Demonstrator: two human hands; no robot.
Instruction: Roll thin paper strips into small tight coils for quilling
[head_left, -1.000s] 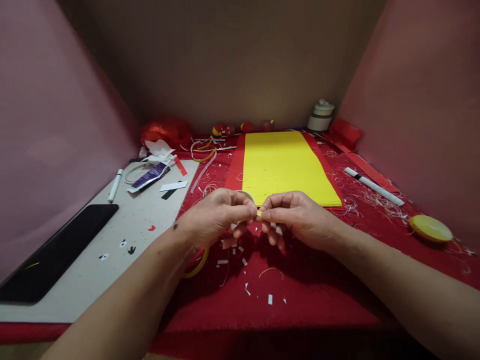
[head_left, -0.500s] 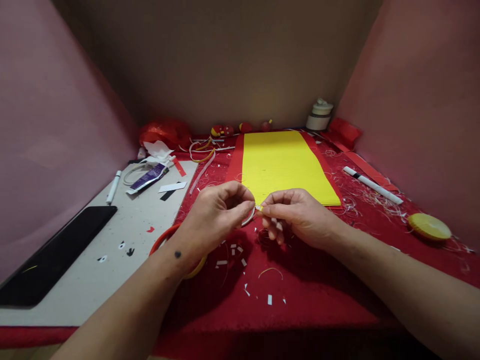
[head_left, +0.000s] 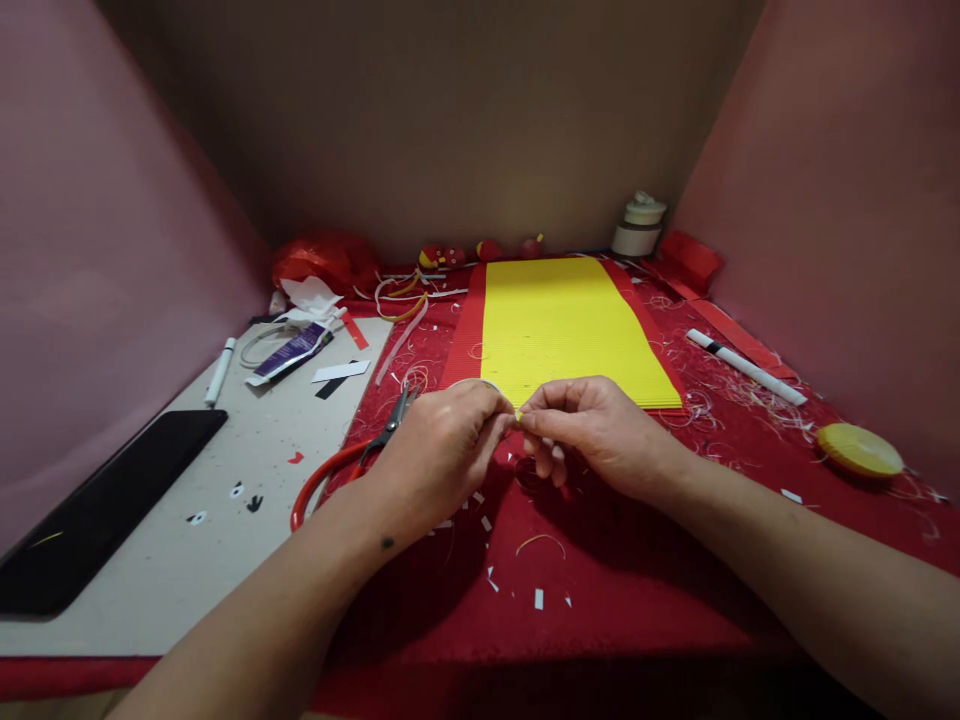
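My left hand [head_left: 457,437] and my right hand [head_left: 600,430] meet fingertip to fingertip near the middle of the view. Between them shows a tiny yellow piece [head_left: 518,415], pinched by my right thumb and finger. My left fingers are closed on a thin pale strip [head_left: 486,384], which curves out above them and is mostly hidden. Red-handled scissors [head_left: 330,470] lie beside my left wrist, partly covered by it. Just beyond the hands is a yellow corrugated sheet [head_left: 562,330] on top of a red one [head_left: 461,345].
A grey board [head_left: 157,560] at left bears a black tablet-like slab [head_left: 105,510], a purple tube [head_left: 292,352] and a white marker [head_left: 221,372]. At right lie a white rod [head_left: 746,367] and a yellow coil [head_left: 860,450]. Paper scraps litter the red cloth [head_left: 600,600].
My left hand has turned and closed in on the right fingertips, uncovering the scissors' blades. The pale strip now curves above the left fingers instead of below. My right hand has hardly moved.
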